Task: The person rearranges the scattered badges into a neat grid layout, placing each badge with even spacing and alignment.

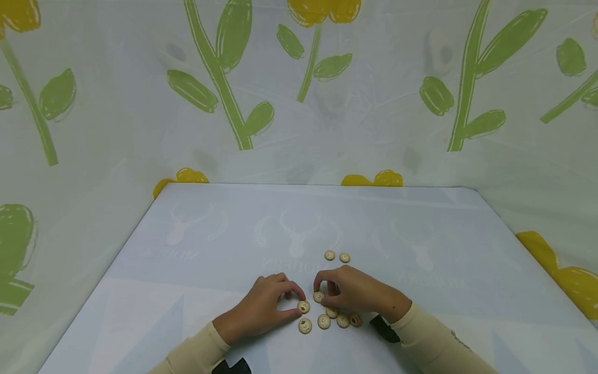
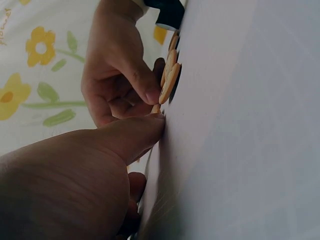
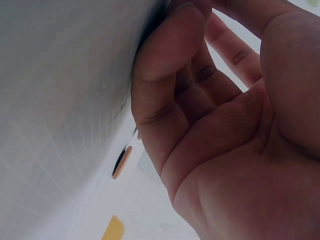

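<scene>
Small round pale wooden discs with dark marks lie on the table. My left hand (image 1: 267, 305) pinches one disc (image 1: 303, 306) between thumb and forefinger, low at the tabletop. Just right of it, my right hand (image 1: 359, 292) has its forefinger and thumb at the two sides of another disc (image 1: 319, 296). Below the hands sit a disc (image 1: 305, 326) on the left and several others, among them a disc (image 1: 343, 320), by the right hand. In the left wrist view, discs (image 2: 171, 84) lean on one another beside the right thumb. The right palm (image 3: 225, 165) hides its fingertips' work.
Two more discs, one of them this disc (image 1: 329, 255), lie farther back beyond the right hand. The pale table (image 1: 224, 223) carries faint deer-head prints. Behind it hangs a white curtain (image 1: 374, 119) with green leaves and yellow flowers. Black straps, such as this strap (image 1: 385, 329), sit at both wrists.
</scene>
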Motion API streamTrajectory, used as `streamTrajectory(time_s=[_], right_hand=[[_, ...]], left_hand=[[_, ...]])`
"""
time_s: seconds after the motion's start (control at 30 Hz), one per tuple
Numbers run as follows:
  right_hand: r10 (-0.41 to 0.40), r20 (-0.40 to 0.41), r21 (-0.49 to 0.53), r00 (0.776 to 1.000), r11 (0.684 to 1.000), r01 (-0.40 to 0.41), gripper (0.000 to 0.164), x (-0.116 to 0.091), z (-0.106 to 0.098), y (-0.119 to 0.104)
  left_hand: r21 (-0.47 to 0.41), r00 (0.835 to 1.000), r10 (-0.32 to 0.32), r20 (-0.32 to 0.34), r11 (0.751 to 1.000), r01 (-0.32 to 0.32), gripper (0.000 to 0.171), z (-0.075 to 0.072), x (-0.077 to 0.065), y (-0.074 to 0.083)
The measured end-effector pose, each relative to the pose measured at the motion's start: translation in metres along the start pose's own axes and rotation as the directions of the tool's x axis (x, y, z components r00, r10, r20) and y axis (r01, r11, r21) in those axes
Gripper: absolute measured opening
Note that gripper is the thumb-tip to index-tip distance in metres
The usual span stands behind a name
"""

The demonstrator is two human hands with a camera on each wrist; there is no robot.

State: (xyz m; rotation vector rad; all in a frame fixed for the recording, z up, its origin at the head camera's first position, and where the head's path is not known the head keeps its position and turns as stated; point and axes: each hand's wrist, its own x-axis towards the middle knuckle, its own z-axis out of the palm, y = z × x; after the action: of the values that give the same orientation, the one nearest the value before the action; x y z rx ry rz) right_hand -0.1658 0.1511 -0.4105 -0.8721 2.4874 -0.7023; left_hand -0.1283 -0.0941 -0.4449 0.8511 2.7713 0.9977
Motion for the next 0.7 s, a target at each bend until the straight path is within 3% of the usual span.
streamTrajectory(time_s=[0.7], right_hand=[[0.038, -0.012, -0.016, 0.999, 0.999, -0.038, 0.015, 0.0007, 0.0014, 0.0021]], left_hand=[[0.012, 1.000, 0.004, -0.004, 1.000, -0.004, 0.020, 0.0024, 0.0009, -0.0021]])
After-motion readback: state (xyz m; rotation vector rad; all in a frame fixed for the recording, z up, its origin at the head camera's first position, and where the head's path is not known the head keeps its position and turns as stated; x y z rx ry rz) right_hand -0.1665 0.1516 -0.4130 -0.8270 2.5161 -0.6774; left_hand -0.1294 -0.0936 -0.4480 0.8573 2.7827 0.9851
